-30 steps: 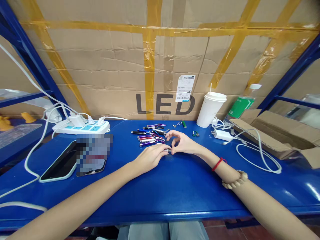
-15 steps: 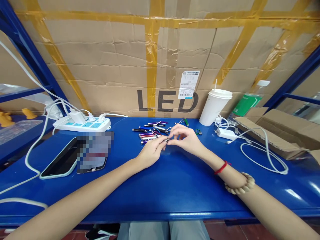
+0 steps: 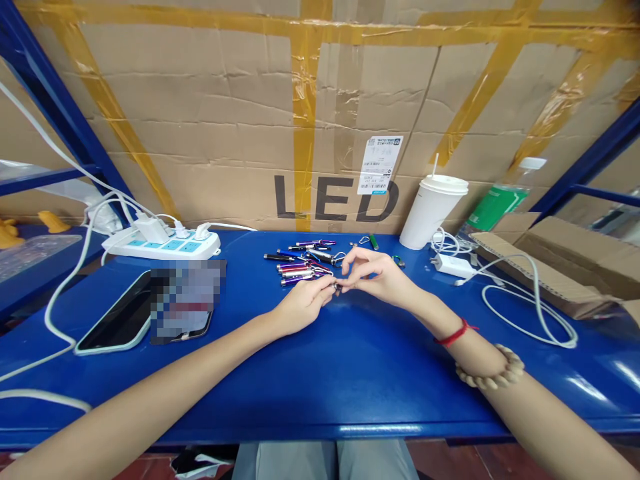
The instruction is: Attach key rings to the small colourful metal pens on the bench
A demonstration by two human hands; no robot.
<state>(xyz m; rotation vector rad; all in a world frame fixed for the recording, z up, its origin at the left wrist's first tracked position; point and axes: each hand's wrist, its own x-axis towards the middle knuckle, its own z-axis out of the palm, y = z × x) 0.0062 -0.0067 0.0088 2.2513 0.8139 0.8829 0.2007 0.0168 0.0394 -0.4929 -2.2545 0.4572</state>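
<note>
My left hand [image 3: 304, 305] is closed in a pinch around a small shiny metal piece [image 3: 337, 288], whose kind is too small to make out. My right hand [image 3: 376, 275] meets it from the right, thumb and forefinger pressed together at the piece; what they grip is hidden. Just beyond my left hand lies a pile of slim pen-shaped keychain lights [image 3: 296, 273], purple, red, silver, blue and black, some with wire clips. Behind my right hand are a small green cylinder [image 3: 373, 242] and a silver carabiner clip [image 3: 365, 240]. A green clip [image 3: 398, 261] is partly covered by that hand.
On the left are a white power strip [image 3: 165, 248] with plugs and a phone [image 3: 117, 313] beside a blurred-out device. A white cup [image 3: 431, 212], a green-labelled bottle [image 3: 497, 203], a charger [image 3: 454, 265] with cable and an open cardboard box [image 3: 565, 267] stand right. A large carton [image 3: 225, 120] closes the back.
My right fingers have shifted slightly right and down at the small metal piece, which shows a little more. My left hand stays nearly in place. The camera view has moved slightly.
</note>
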